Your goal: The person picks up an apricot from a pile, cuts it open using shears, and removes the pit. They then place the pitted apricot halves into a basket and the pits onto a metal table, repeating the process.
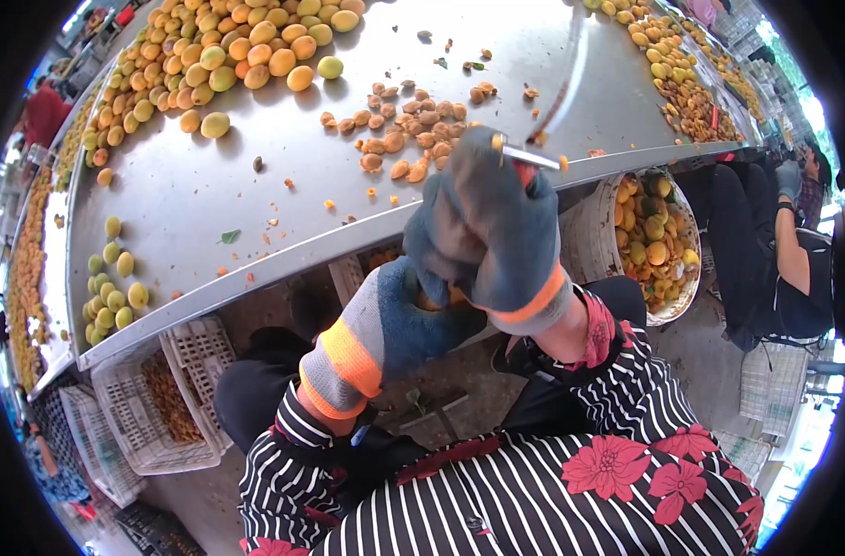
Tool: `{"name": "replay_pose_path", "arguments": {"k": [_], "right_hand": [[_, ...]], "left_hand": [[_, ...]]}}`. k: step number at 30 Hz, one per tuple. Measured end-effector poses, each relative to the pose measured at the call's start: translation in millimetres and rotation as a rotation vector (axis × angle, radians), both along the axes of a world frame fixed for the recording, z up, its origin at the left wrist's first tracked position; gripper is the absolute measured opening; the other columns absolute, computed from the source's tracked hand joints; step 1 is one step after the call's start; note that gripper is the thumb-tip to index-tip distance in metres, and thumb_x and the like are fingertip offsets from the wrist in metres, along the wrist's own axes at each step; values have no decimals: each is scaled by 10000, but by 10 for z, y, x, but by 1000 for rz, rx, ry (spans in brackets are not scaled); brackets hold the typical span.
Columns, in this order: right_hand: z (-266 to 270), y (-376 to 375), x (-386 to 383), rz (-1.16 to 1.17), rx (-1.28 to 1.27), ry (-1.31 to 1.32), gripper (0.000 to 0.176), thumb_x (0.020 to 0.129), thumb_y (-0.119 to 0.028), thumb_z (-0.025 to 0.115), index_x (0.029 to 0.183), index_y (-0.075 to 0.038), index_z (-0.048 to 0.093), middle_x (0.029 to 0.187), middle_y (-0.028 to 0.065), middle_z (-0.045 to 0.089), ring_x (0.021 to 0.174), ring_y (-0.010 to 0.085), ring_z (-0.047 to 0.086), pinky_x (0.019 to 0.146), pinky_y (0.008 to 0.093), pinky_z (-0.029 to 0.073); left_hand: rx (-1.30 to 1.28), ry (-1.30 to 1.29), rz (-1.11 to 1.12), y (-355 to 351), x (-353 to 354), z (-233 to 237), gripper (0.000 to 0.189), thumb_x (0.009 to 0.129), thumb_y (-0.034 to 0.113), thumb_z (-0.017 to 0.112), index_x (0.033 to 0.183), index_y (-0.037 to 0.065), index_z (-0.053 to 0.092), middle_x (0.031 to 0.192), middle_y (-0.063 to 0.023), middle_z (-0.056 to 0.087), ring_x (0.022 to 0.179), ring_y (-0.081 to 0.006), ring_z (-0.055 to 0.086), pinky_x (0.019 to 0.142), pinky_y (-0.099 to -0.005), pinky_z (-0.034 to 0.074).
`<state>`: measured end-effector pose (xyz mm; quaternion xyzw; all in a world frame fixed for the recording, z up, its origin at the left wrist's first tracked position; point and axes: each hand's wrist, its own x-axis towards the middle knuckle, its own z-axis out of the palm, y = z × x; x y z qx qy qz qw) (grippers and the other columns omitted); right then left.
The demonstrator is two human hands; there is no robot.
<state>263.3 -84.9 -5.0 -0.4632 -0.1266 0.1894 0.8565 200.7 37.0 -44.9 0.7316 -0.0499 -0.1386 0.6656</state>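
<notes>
My right hand (501, 232), in a blue-and-grey glove with an orange band, is closed around a short metal-tipped tool (524, 157) with some red on it. A bit of yellow flesh is at the tool's end; the rest of it is hidden in the fist. Just below, my left hand (394, 324), gloved alike, is curled closed against the right. An orange-yellow apricot (430, 301) shows partly between left fingers and right hand. Beyond my hands, brown apricot pits (427, 125) lie loosely heaped on the metal table (283, 208).
A large apricot pile (246, 51) covers the table's far left; greenish apricots (116, 292) sit near its left corner. A white bucket (689, 287) of fruit stands right, below the edge. Plastic crates (130, 431) are lower left. A person (793, 255) sits at right.
</notes>
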Motion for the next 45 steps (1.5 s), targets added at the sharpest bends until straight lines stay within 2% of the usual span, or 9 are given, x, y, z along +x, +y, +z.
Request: {"name": "replay_pose_path", "arguments": {"k": [8,14,17,20,23,31,35,41,45], "right_hand": [[-71,-78,170,-139,13,17,472,1012,-478,448,666,-184,322,536,-39,258,402,117,277,359,311,309],[-9,-24,123,-145,-19,29,494,996,-517,467,657,-180,346,527,-39,256,405,113,290,359,304,302],[-54,-1,118,-144,-43,46,492,997,-507,476,658,-170,360,524,-37,270,404,113,294,356,297,292],[-42,40,108,-131,-65,98,482,1003,-478,483,660,-157,371,526,-35,286,405,112,298,357,290,283],[-82,90,70,-180,-154,-40,475,1008,-450,485,661,-142,385,525,-39,283,398,107,293,363,291,282],[-172,65,157,-206,-35,136,469,1001,-500,474,680,-181,354,536,-45,257,417,107,274,374,303,296],[-333,53,229,-213,144,182,418,988,-411,570,707,-139,421,501,-39,340,384,100,330,364,281,265],[-314,95,202,-306,100,191,422,992,-410,564,704,-137,422,506,-43,341,394,90,323,375,273,264],[-302,89,209,-316,38,131,448,999,-439,529,689,-150,386,520,-50,305,420,86,300,400,273,242]], "left_hand": [[-54,-61,340,-257,-79,-62,373,875,137,681,1217,35,573,926,-16,652,835,-84,601,772,-254,500],[-435,417,193,-114,-60,33,295,890,103,660,1159,20,574,961,-10,652,812,-105,604,751,-263,505],[-252,106,210,-191,-57,-69,325,879,80,670,1184,23,576,997,-17,652,895,-89,594,809,-251,493],[-236,76,219,-203,-42,-118,328,868,69,684,1179,25,590,1029,-25,659,960,-78,579,848,-249,479],[-223,51,248,-205,-36,-128,275,843,120,723,1084,25,631,856,18,648,762,-43,569,675,-226,473],[-128,70,271,-194,30,-159,253,846,141,720,1068,51,637,819,23,638,655,-31,543,579,-197,437],[1,90,314,-211,52,-177,308,823,63,696,1097,1,569,936,-127,686,856,-166,662,752,-304,516],[198,-259,393,-262,83,-241,251,816,48,678,998,8,510,830,-233,650,815,-398,686,661,-389,522],[278,-317,406,-269,94,-241,298,804,55,693,1026,6,499,846,-252,648,844,-451,653,666,-417,522]]}}
